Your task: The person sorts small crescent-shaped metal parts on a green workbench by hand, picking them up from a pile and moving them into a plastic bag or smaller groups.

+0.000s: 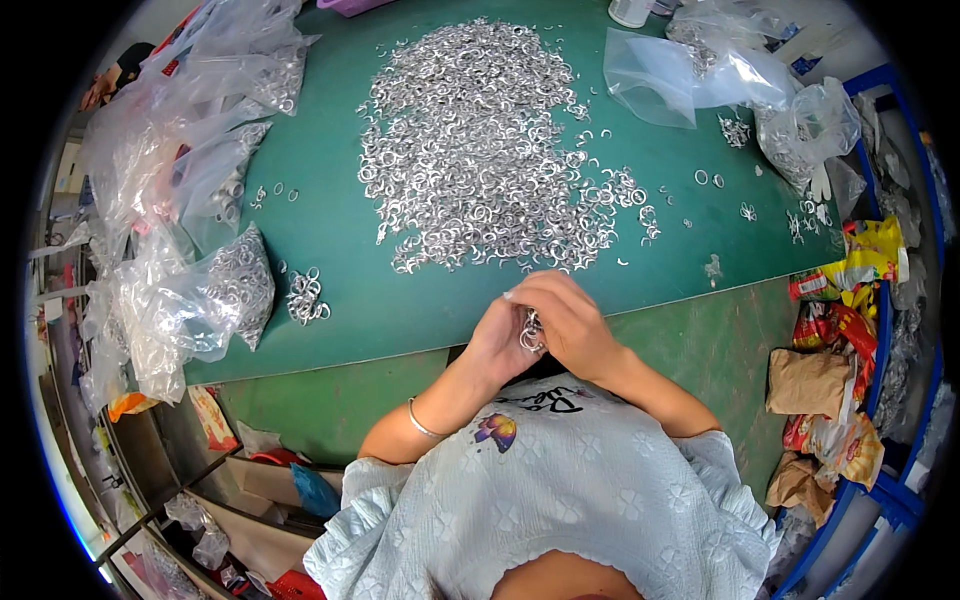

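Both my hands meet at the table's near edge, just in front of my chest. My left hand (pixel 492 335) is cupped around several silvery metal rings (pixel 531 331). Over the top of them curls my right hand (pixel 571 322), its fingertips touching the left hand's fingers. The rings show in the gap between the two palms; exactly which fingers pinch them is hidden. Right beyond my hands spreads a large heap of small silvery rings and curved pieces (pixel 470 150) on the green table (pixel 320 215).
Clear plastic bags of metal pieces (pixel 240 285) line the table's left side, with a small ring pile (pixel 307 296) beside them. More bags (pixel 800 130) and a white container (pixel 630 12) sit at the far right. Blue shelving (pixel 885 330) with colourful packets stands at right.
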Demonstrator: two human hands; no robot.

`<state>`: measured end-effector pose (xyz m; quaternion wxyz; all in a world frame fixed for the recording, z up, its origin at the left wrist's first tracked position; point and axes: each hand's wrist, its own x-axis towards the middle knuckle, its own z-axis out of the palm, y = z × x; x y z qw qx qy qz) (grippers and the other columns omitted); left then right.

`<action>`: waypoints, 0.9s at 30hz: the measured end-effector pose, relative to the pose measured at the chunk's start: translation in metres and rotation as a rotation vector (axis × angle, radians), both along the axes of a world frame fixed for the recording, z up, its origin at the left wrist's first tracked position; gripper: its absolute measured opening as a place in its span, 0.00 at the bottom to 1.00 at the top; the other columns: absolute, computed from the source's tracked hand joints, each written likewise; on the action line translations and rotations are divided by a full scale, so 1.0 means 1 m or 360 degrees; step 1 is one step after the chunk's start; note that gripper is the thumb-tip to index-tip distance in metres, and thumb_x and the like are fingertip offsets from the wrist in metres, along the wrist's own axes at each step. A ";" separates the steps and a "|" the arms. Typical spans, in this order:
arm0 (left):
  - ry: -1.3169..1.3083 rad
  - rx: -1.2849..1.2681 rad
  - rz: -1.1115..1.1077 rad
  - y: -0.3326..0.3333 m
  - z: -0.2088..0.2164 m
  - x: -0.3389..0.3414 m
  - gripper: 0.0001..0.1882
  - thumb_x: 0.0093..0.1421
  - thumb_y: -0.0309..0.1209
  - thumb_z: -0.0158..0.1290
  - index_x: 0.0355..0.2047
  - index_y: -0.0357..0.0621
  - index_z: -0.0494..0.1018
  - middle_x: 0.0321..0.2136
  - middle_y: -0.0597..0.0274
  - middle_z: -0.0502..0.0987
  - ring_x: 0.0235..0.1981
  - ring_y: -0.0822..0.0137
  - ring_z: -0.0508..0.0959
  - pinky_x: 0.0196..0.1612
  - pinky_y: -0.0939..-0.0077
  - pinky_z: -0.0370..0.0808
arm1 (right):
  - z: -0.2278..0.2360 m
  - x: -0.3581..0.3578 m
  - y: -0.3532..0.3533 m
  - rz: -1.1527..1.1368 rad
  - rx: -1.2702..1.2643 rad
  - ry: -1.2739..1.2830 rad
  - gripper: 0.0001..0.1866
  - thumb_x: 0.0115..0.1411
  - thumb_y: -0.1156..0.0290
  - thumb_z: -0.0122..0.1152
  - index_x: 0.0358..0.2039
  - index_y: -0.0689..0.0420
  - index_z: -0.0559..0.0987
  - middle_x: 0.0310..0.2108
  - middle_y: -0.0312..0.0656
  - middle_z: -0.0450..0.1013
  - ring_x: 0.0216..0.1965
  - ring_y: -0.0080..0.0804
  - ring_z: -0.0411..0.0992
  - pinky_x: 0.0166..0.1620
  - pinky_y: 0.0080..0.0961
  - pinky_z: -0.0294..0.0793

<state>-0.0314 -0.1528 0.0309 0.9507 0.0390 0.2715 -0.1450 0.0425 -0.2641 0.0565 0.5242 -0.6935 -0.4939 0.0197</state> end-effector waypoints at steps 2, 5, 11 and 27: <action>0.0088 0.0082 0.0067 -0.003 0.013 0.014 0.18 0.69 0.39 0.33 0.42 0.42 0.69 0.34 0.61 0.75 0.32 0.71 0.77 0.24 0.78 0.76 | 0.006 0.012 -0.006 0.0138 0.0015 -0.0001 0.10 0.51 0.83 0.57 0.35 0.62 0.77 0.34 0.45 0.72 0.38 0.44 0.72 0.42 0.34 0.71; -0.0224 -0.0315 0.0105 0.005 -0.009 0.012 0.15 0.68 0.33 0.39 0.47 0.37 0.68 0.37 0.57 0.75 0.37 0.65 0.78 0.33 0.74 0.81 | 0.006 0.040 -0.014 -0.0146 -0.0004 0.0173 0.07 0.51 0.79 0.60 0.32 0.62 0.78 0.34 0.43 0.73 0.40 0.44 0.71 0.44 0.36 0.69; 0.0155 -0.0299 0.0326 -0.008 0.020 0.022 0.13 0.65 0.27 0.46 0.49 0.39 0.68 0.41 0.59 0.72 0.42 0.70 0.73 0.27 0.82 0.79 | -0.027 0.113 -0.013 -0.0859 -0.0656 -0.0660 0.07 0.50 0.74 0.64 0.31 0.59 0.78 0.33 0.39 0.73 0.40 0.40 0.67 0.44 0.33 0.63; -0.0125 -0.0305 0.0202 -0.008 -0.013 0.015 0.12 0.67 0.36 0.46 0.39 0.38 0.70 0.25 0.65 0.65 0.18 0.79 0.59 0.10 0.91 0.51 | -0.033 0.118 -0.025 -0.0723 -0.0589 -0.0552 0.08 0.46 0.78 0.64 0.28 0.55 0.77 0.34 0.35 0.69 0.40 0.36 0.65 0.43 0.35 0.59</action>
